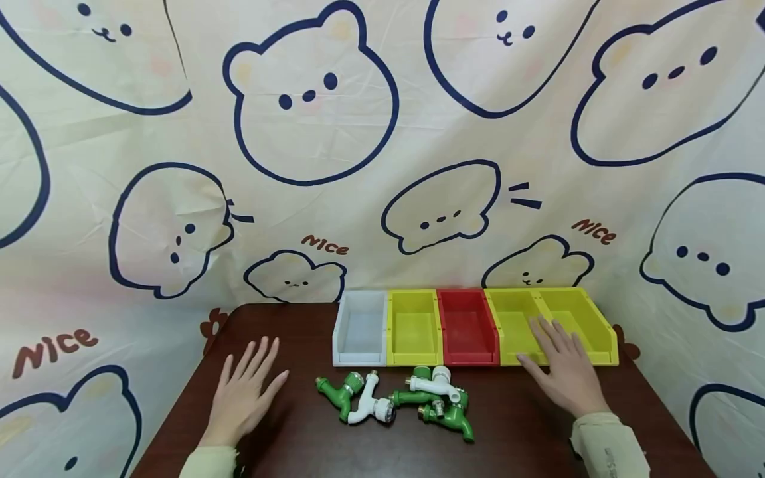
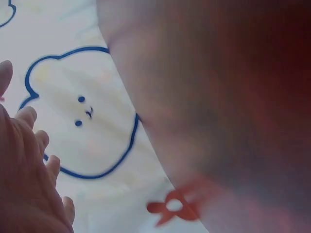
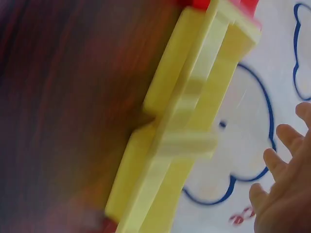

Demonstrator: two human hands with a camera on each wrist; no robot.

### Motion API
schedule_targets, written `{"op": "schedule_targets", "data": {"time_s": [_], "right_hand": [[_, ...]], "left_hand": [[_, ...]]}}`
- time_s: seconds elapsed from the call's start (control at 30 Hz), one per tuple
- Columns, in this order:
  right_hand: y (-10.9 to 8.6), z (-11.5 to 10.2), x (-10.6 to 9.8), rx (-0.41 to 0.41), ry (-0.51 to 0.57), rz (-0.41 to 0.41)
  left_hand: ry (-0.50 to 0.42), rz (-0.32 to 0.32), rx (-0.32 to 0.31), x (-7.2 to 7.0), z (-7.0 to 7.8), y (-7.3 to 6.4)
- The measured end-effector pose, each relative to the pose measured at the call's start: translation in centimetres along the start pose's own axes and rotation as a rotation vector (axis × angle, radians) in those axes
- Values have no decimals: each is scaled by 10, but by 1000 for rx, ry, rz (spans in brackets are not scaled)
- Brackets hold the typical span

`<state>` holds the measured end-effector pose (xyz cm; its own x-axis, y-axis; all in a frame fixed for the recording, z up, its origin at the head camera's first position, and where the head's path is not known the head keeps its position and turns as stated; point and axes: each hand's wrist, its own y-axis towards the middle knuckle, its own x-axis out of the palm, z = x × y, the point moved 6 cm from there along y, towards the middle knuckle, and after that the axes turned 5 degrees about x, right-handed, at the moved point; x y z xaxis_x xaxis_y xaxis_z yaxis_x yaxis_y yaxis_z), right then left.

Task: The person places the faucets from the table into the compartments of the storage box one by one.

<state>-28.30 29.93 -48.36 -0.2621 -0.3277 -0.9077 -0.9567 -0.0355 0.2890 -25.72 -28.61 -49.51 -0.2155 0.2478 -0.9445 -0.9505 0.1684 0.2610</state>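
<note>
Grouped at mid-desk, prob. for equal reach from L grip and R grip: loose green tap, loose white tap, then pile to R w/ upper white tap lying across mid green tap and lowest green tap. Lined up along far edge, low fronts toward near edge, presumably for easy access: white bin, yellow bin, red bin, twin yellow bins.

Long axes: loose green, inlet toward far L corner, spout toward near edge; loose white, inlet toward far edge, spout toward near L corner; upper white, approx. parallel to far edge, inlet toward L edge; lowest green, spout toward near R corner.

Both grips spread, empty: L nr L edge, R over twin bins' front, contact unclear.
</note>
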Motion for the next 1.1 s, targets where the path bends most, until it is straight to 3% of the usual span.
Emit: {"op": "schedule_targets", "data": {"time_s": [0.27,0.47,0.63,0.83,1.1], "right_hand": [[14,-66,31,-70,117,-149],[15,-111,54,-188,148,-250],[17,-132,66,-252,144,-323],[17,-143,73,-287,147,-377],[15,-146,85,-312,184,-452]], "left_hand": [[-22,5,93,11,28,62],[-71,-85,133,23,58,112],[-196,-176,115,34,82,143],[-285,-234,65,58,93,165],[-294,-237,10,90,90,173]]}}
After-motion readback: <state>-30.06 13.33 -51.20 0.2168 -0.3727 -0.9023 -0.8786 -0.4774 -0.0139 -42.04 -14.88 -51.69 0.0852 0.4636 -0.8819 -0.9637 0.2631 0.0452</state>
